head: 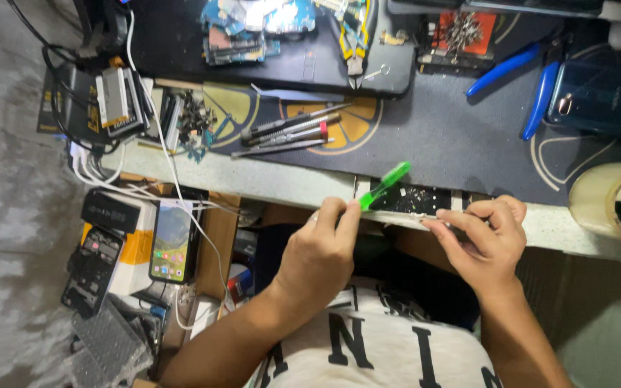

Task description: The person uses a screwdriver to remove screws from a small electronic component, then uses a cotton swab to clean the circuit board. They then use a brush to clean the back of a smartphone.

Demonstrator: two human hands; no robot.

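Nearest the camera, low in the frame, two bare forearms rise over a white printed shirt (382,352). Left hand (319,248), at centre, is pinched around a green-handled screwdriver (384,185), whose translucent handle slants up and right from the fingertips. Its tip sits at the left end of an opened phone (417,201), a dark slab lying along the tabletop (274,179) edge, just above both hands. Right hand (489,237), right of centre, has its fingers curled and pressed on the phone's right end, steadying it. Further up lie several screwdrivers (289,133) on the dark mat (454,129), blue-handled pliers (533,79) at upper right, and a tape roll (612,197) at right edge.
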